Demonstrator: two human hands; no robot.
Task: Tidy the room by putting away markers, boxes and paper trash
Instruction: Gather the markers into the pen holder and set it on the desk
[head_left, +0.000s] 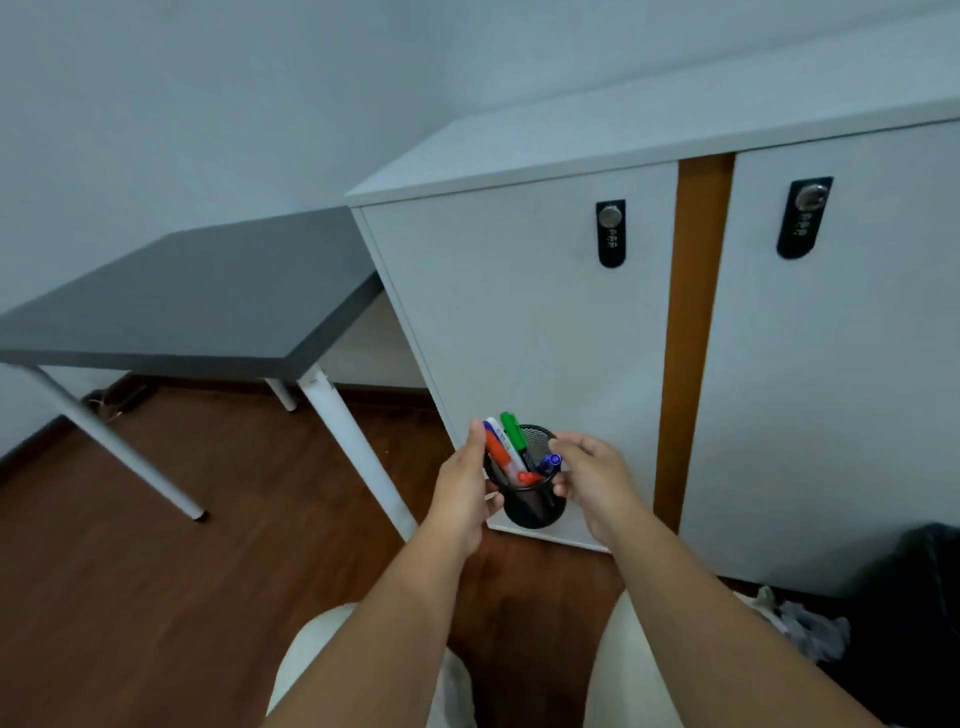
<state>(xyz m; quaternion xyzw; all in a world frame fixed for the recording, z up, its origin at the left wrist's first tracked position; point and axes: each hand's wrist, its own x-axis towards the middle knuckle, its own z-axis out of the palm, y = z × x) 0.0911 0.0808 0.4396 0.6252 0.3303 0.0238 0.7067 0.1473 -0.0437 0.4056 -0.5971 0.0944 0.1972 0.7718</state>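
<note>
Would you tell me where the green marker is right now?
In the head view, the green marker stands in the black mesh cup, held between both hands before the white cabinet.

Mesh cup (532, 501) sits mid-frame between left hand (465, 493) at its 9 o'clock and right hand (597, 480) at its 3 o'clock, markers (511, 447) standing in it, leaning toward 11 o'clock. Cabinet (545, 322) is right behind the cup, running off to 3 o'clock; the surface (182, 296) butts against the cabinet's side at 10 o'clock. Floor (156, 571) below everything, crumpled paper (810, 623) on it at 4 o'clock, just beside the bin bag (914, 623) at the frame's edge.
</note>
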